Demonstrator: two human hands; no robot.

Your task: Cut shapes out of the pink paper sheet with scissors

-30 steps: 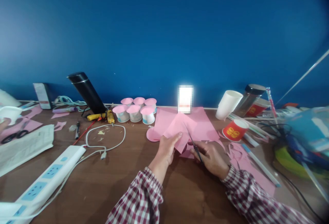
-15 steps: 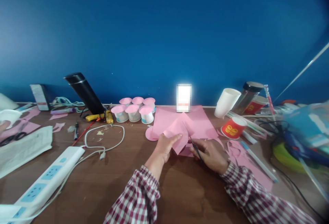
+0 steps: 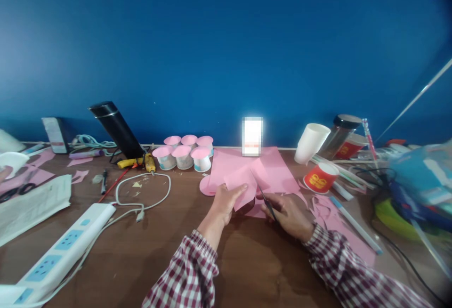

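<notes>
The person's left hand [image 3: 226,202] pinches a small piece of pink paper [image 3: 242,189]: the thumb lies on the paper's upper face, and the other fingers curl beneath it, out of sight. The piece is held just above the brown wooden table [image 3: 148,247], directly ahead of the left fingertips.

The right hand [image 3: 287,214] is closed around a pair of dark-handled scissors [image 3: 269,206]. The fingers are wrapped together about the handles; the thin blades run forward from the knuckles toward the right edge of the held piece. Whether the blades are parted or touching the paper cannot be told.

Beyond both sets of fingertips, a larger flat sheet of pink paper [image 3: 273,171] lies on the table. Just left of the left thumb, a pink paper disc [image 3: 205,186] rests partly under that sheet. Farther ahead and left of the left hand stands a cluster of small white cups capped with pink paper [image 3: 185,153]. To the right of the right hand, a red paper cup [image 3: 319,177] lies tilted, with pink paper offcuts [image 3: 326,209] near the right wrist. Both forearms wear red-and-white checked sleeves [image 3: 190,275].
</notes>
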